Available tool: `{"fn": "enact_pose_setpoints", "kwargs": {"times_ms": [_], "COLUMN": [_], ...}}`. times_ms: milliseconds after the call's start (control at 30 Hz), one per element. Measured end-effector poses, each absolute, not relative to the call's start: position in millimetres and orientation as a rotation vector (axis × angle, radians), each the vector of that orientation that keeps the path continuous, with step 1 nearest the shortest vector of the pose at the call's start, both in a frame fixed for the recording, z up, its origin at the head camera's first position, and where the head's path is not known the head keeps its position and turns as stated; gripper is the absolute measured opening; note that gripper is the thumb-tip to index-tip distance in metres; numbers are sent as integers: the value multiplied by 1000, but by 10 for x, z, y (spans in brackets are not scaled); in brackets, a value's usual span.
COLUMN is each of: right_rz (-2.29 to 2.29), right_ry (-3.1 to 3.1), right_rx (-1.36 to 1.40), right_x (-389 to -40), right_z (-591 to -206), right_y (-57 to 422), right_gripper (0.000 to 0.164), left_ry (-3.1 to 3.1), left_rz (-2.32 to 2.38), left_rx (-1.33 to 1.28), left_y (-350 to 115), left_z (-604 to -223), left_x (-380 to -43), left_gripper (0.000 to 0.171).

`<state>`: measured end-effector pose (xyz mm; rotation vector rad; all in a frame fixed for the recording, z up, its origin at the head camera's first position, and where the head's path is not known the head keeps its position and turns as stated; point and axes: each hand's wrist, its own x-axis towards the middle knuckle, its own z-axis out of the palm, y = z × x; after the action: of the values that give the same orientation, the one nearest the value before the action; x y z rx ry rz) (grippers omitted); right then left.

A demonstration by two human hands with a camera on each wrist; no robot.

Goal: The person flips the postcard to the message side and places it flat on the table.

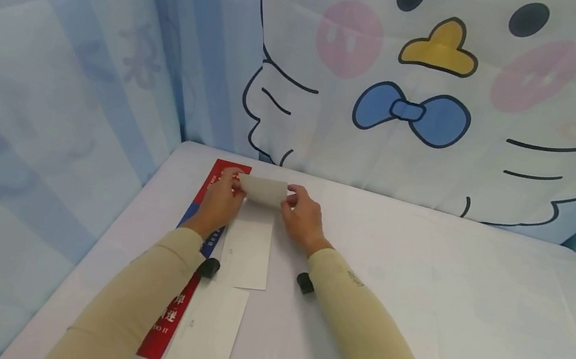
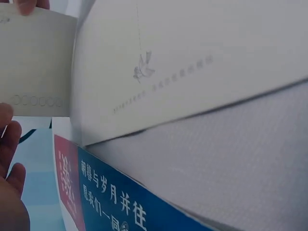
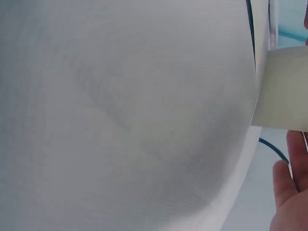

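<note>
My left hand (image 1: 221, 200) pinches the left edge of a cream paper sheet (image 1: 263, 190), and my right hand (image 1: 304, 217) pinches its right edge. Tilted up, it is printed with a row of small circles in the left wrist view. Just below it lies a pale envelope-like paper (image 1: 246, 255) bearing a small bird drawing and a line of print. Another pale paper (image 1: 207, 334) lies nearer me, partly under the left forearm's side. A long red and blue printed strip (image 1: 159, 336) runs beneath my left arm, along the papers' left side.
Everything lies on a white cloth-covered table (image 1: 444, 307). Behind it hangs a curtain (image 1: 329, 136) with a cartoon bird, and a blue-white curtain (image 1: 49, 101) stands at the left. Black wrist-worn pieces show beside both forearms.
</note>
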<state>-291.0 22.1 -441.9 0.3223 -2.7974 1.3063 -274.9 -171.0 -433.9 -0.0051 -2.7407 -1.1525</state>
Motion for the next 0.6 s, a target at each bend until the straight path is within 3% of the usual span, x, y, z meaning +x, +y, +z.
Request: {"fn": "enact_pose_setpoints", "kwargs": {"times_ms": [300,600], "right_rz": [1361,1292], "right_ry": [-2656,-2632], "right_rx": [307,431], "right_x": [-2894,-2886], "right_z": [-4329,-4312], "right_y": [182,199], "right_gripper": [20,33], "left_ry": [-2574,-2565], "left_rz": [-1323,-1298], "left_rx": [31,-25], "left_y": [-1656,-1671], "left_z": [-4272,-4275], "left_x": [-2759,-2769], "left_gripper": [43,29]}}
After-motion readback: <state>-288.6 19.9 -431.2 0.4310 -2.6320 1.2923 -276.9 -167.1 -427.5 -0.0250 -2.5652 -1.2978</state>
